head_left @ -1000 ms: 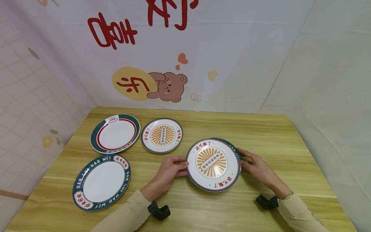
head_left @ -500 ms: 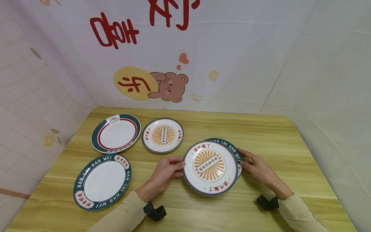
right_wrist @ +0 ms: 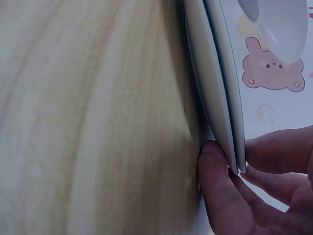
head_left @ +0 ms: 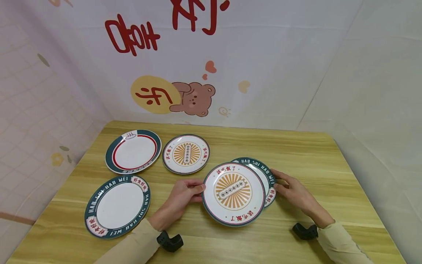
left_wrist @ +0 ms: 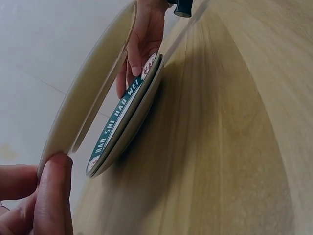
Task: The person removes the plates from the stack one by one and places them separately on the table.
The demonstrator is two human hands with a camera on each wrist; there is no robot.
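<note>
My left hand (head_left: 180,200) pinches the left rim of a white plate with an orange sunburst (head_left: 233,194). In the left wrist view its pale underside (left_wrist: 93,73) shows, raised and tilted above two stacked plates. The upper of these is a green-rimmed plate (head_left: 271,179), partly covered by the sunburst plate in the head view; the lower plate (left_wrist: 142,117) shows only its side. My right hand (head_left: 291,190) holds the right edge of the stack, fingers on both faces in the right wrist view.
On the left of the wooden table (head_left: 296,242) lie a green-rimmed plate with lettering (head_left: 120,205) and a green plate with a red ring (head_left: 134,152). A smaller sunburst plate (head_left: 186,154) lies at the back. A printed cloth wall (head_left: 263,73) stands behind.
The left hand has drawn the sunburst plate left and toward me, uncovering more of the green-rimmed plate beneath. My right hand has stayed nearly in place.
</note>
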